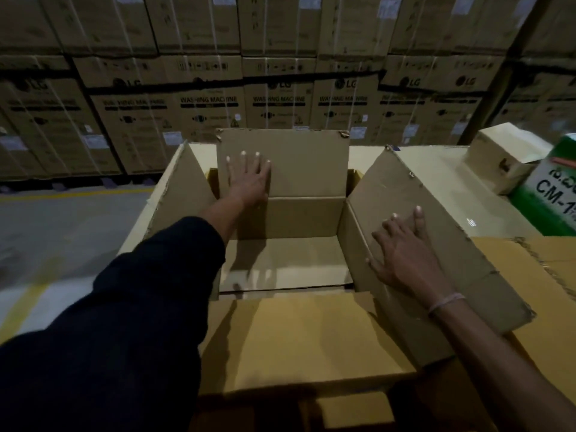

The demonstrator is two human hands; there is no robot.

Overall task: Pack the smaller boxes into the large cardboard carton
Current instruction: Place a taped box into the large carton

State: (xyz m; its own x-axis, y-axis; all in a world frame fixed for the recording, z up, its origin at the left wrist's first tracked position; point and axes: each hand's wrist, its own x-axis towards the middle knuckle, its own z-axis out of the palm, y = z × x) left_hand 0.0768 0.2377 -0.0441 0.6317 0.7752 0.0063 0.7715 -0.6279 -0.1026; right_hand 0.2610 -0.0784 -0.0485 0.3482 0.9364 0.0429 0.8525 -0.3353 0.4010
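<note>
The large cardboard carton stands open in front of me, with nothing inside it and all its flaps up or spread. My left hand lies flat, fingers apart, against the upright far flap. My right hand presses flat, fingers spread, on the right side flap, which leans outward. The near flap hangs toward me. A smaller plain cardboard box rests at the far right, beyond the right flap.
A green and white printed box sits at the right edge. More flat cardboard lies under and right of the carton. A wall of stacked washing machine cartons fills the background. Grey floor with yellow lines lies to the left.
</note>
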